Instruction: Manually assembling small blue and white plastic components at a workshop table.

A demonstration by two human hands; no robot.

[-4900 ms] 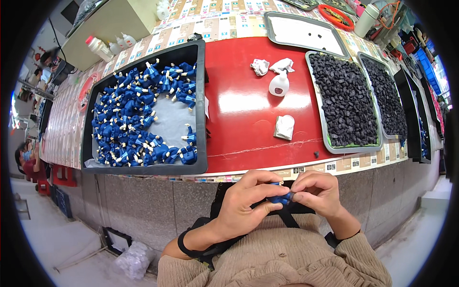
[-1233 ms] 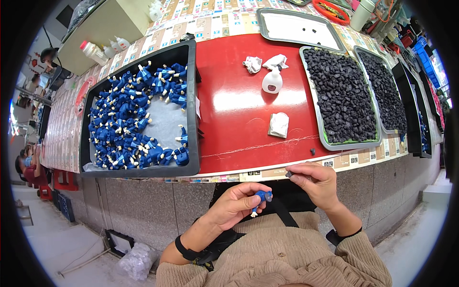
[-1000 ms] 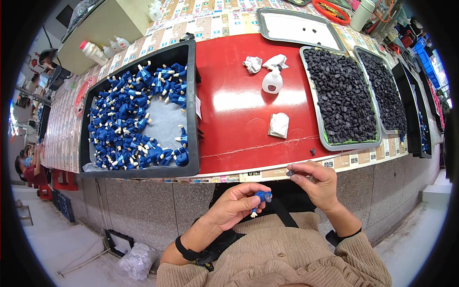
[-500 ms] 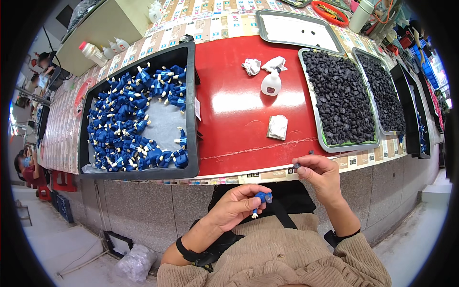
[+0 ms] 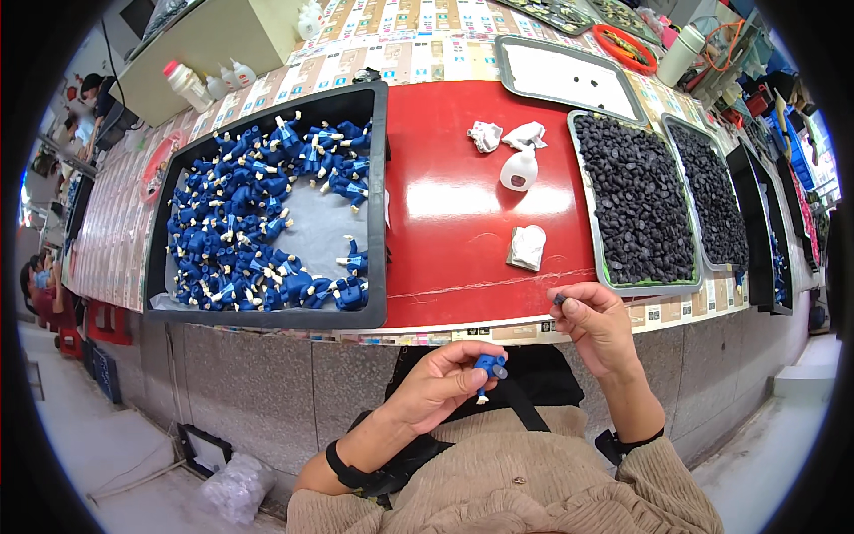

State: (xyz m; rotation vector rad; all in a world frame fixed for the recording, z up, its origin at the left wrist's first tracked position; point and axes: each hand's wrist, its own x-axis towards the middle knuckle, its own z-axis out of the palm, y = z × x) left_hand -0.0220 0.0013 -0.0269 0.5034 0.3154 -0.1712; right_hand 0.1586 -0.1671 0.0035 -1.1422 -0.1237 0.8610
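Note:
Pinched in my left hand point(image 5: 436, 384) is a small blue doll body point(image 5: 487, 367) with a pale hand hanging below; a greyish round spot shows on its side. My right hand point(image 5: 603, 331) is raised at the table's front edge, thumb and forefinger closed on a small dark piece point(image 5: 559, 300). On the left stands a black tray point(image 5: 378, 205) of many similar blue doll bodies point(image 5: 236, 227). To the right, a grey-rimmed tray point(image 5: 583, 191) is heaped with small black pieces point(image 5: 636, 196).
On the red board point(image 5: 436, 196) between the trays stand a white squeeze bottle point(image 5: 519, 171), two crumpled tissues point(image 5: 485, 136) and a folded white pad point(image 5: 527, 247). Behind lies a white-lined tray point(image 5: 560, 76). A second tray of black pieces point(image 5: 707, 191) is farther right.
The view has shifted slightly, so the table sits lower and further right. My right fingers have turned the small dark piece a little. My left hand keeps its hold on the doll body.

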